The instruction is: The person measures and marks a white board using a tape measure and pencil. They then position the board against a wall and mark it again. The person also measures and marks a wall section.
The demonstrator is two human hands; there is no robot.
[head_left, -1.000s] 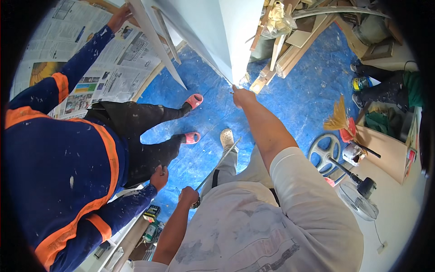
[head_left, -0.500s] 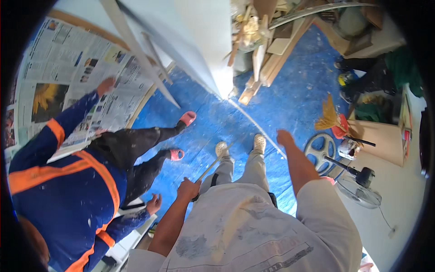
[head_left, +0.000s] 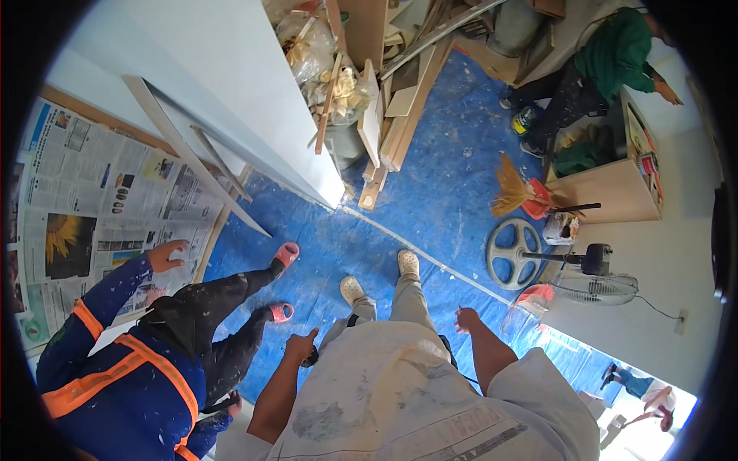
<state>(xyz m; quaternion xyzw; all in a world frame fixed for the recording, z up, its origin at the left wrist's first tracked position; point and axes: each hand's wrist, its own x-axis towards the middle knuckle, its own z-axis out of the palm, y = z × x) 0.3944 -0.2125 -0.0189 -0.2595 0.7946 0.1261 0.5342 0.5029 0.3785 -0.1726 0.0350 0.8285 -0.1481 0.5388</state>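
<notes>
Blue sheeting covers the floor beneath us, flecked with pale marks, and a pale line crosses it from the foot of a white wall toward the right, passing below the wheel-shaped fan base. Our left hand hangs at our left side, thumb up; its fingers are mostly hidden, so we cannot tell whether that grip holds anything. Our right hand sits near the pale line, its grip loosely curled, and we cannot tell whether anything small is inside. Our cream clogs stand between the line and our body. Left of us, a co-worker in navy with orange bands holds an arm out before pasted newspaper. Wooden boards lie ahead; rightward, a straw broom touches a red dustpan, and a person in green is beyond a box.
</notes>
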